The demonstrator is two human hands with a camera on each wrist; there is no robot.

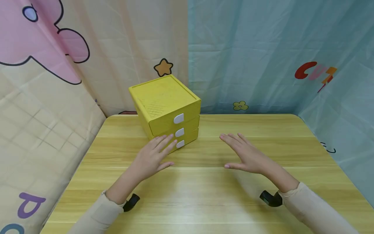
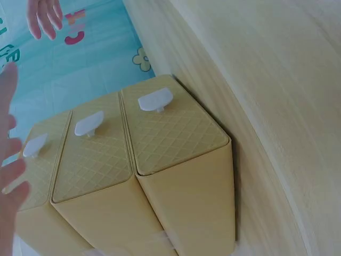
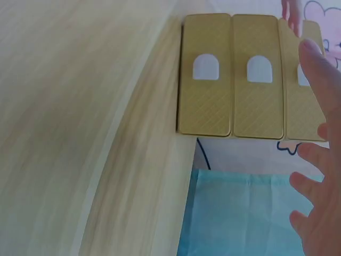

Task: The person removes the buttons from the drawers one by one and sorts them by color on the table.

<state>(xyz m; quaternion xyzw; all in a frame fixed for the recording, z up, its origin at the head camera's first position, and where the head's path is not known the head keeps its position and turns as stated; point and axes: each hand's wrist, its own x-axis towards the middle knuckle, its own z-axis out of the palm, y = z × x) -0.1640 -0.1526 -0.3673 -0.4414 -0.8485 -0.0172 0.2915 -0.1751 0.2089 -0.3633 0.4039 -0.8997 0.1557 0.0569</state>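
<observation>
Drawer unit: a yellow 3-drawer box (image 1: 165,104) is sitting toward the far left of my wooden table (image 1: 263,130), each drawer showing a white handle (image 1: 178,118).
Left hand: I am holding my left hand (image 1: 152,156) flat with fingers spread, fingertips (image 1: 168,138) just in front of the lower drawers, gripping nothing.
Right hand: I am hovering my right hand (image 1: 248,156) over the table, fingers spread and empty, apart from the box.

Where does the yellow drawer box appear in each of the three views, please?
Head: yellow drawer box stands left of centre on the table, before the left hand.
Left wrist: fills the lower left.
Right wrist: top right.
Shared landmark: its three white handles.
</observation>
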